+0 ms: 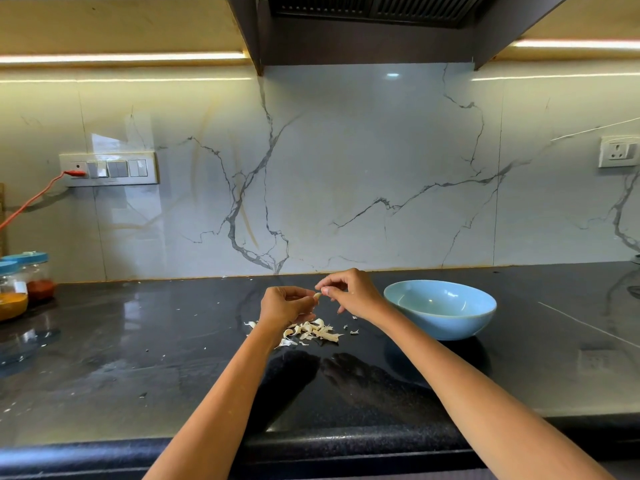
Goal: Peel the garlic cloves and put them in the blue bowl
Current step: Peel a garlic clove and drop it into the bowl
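A garlic clove [317,296] is being pinched between our left hand [284,305] and right hand [348,292] above the table [138,341]; skins [313,331] are piling beneath, while the blue bowl [440,309] is showing no cloves, suggesting most work remains.

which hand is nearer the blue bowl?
Right. The right hand is just left of the blue bowl, a small gap from its rim. The left hand is farther left, beyond the garlic clove both hands pinch.

Garlic clove [317,296] mostly behind fingers [304,299]
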